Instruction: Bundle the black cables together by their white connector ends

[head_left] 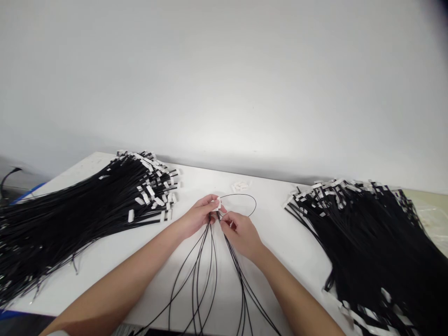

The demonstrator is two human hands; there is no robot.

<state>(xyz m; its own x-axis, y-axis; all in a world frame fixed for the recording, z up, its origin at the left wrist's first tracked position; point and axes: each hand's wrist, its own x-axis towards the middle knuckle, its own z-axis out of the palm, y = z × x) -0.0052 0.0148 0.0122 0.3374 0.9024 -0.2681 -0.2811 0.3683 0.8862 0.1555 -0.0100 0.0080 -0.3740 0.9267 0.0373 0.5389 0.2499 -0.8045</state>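
My left hand [203, 212] is closed, with a small white connector [219, 204] pinched between thumb and fingers. Several thin black wires [198, 261] hang from the connector and spread toward the table's front edge. Just right of it, my right hand [240, 230] is closed on a black wire close to the connector; its fingertips partly hide the wire's end. More black wires [241, 275] run down below my right hand. One wire makes a loop [255, 204] on the table beyond my hands.
A big bundle of black wires with white connectors [70, 210] lies on the left of the white table [266, 289]. Another such bundle [367, 238] covers the right side. A small pile of white connectors [240, 186] sits beyond my hands, before a pale wall [224, 93].
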